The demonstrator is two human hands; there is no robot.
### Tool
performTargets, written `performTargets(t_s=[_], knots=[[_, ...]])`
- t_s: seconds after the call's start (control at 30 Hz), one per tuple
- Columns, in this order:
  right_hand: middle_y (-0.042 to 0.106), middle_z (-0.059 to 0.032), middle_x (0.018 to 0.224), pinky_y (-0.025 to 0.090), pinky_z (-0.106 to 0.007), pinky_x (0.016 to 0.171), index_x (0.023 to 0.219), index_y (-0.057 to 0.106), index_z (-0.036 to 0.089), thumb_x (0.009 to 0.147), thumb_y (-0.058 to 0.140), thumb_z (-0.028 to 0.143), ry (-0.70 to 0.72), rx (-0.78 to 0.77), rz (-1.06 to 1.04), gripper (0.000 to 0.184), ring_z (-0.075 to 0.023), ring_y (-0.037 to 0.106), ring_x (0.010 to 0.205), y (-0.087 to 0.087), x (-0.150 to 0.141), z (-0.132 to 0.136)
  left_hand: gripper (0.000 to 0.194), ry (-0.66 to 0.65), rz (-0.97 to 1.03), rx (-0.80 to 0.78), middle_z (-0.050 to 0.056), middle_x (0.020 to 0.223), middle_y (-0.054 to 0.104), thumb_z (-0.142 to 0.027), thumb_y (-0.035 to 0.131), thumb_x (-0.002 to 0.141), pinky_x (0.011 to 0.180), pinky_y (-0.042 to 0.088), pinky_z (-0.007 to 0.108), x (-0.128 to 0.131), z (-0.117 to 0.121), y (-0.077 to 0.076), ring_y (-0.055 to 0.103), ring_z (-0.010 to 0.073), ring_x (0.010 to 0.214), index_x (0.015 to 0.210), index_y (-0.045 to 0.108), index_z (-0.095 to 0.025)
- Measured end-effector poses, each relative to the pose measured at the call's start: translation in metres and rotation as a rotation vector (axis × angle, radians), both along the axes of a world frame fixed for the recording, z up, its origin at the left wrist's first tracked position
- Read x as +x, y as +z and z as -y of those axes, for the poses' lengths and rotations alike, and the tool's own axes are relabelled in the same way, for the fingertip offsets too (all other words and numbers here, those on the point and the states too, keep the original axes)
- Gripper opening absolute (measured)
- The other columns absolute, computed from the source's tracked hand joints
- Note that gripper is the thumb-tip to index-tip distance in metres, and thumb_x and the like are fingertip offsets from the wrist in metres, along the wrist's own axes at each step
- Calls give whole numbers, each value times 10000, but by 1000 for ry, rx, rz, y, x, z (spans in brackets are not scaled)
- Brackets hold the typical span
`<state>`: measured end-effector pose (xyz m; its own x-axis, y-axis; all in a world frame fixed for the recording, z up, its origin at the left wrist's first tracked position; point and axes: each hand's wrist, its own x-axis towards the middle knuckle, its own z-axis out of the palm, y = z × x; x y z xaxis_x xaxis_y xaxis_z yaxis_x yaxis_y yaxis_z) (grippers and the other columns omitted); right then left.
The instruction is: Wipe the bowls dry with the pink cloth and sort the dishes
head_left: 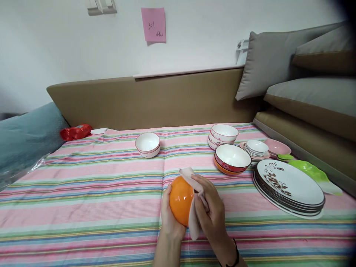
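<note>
Cups orange bowl (pixel 179 204) in L hand (pixel 172 224), fingers wrapped round its L side, glossy rounded outside turned twd camera. Sits at 6 o'clock in view, held above striped cloth (pixel 83 207). Grips pale rag (pixel 195 224) in R hand (pixel 211 204), fingers bunched round it, and presses it to bowl at 3 o'clock; lets rag's lower end hang below. Wears dark band (pixel 237 253) on R wrist.

W/ bowl as hub, shows at 12 o'clock, up on wall (pixel 83 48), pink sticky note (pixel 153 25) w/ dark handwriting. Reads "301" on top line; bears short 2nd line underneath, poss. "1" + one character, can't read for sure. At 10, shows red packet (pixel 76 132) w/ pale patch, too small to read.

At 11, has nested white bowls (pixel 148 142) w/ red rims. At 1, has more red-rimmed bowls (pixel 224 131), stacked. At 2, nearer, has red bowl (pixel 230 167) w/ dark rim, nested in second orange bowl (pixel 226 171); also stacked small white dishes (pixel 257 145) & pink dish (pixel 278 146). At 3, has stacked plates (pixel 300 185), brown floral print on top one, & green dish (pixel 308 172) just beyond.
</note>
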<state>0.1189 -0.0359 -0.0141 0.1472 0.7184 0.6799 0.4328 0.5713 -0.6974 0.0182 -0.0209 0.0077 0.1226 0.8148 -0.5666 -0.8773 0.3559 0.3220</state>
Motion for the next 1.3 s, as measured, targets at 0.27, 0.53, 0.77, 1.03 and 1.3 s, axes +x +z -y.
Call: performTargets(t_s=[0.27, 0.53, 0.77, 1.03, 1.3], knots=[[479, -17, 1438, 207, -578, 1149, 1309, 525, 307, 940, 343, 242, 167, 9, 196, 417, -283, 341, 1392, -1, 2, 1, 264, -33, 92, 38, 96, 875, 747, -327, 577, 838, 854, 542, 359, -8, -7, -1, 709, 236, 858, 971, 693, -131], [545, -79, 1240, 405, -477, 981, 1271, 509, 250, 874, 586, 317, -140, -53, 208, 410, -264, 472, 1162, -7, 3, -4, 276, 5, 14, 69, 78, 851, 746, -284, 632, 804, 851, 539, 359, -11, -6, -3, 713, 238, 822, 1035, 682, -141], [543, -81, 1082, 472, -410, 820, 1203, 530, 230, 923, 500, 379, -173, -169, 152, 318, -235, 519, 996, -9, 9, -4, 259, -66, -99, 77, 96, 840, 736, -306, 660, 778, 853, 540, 350, -6, 2, 4, 704, 256, 878, 937, 675, -103], [495, -88, 1136, 415, -443, 882, 1178, 534, 219, 835, 556, 269, -50, 61, 345, 347, -263, 464, 1046, 4, 13, 4, 318, -191, -4, 52, 112, 898, 734, -361, 607, 832, 885, 523, 374, -18, 0, 0, 696, 265, 920, 1003, 665, -99], [564, -68, 1054, 420, -436, 885, 1056, 593, 228, 887, 527, 345, -205, -137, -83, 216, -246, 521, 1012, -3, -2, -1, 294, -139, -57, 130, 98, 833, 722, -356, 637, 784, 880, 510, 366, -8, 4, -3, 688, 262, 881, 917, 695, -101]])
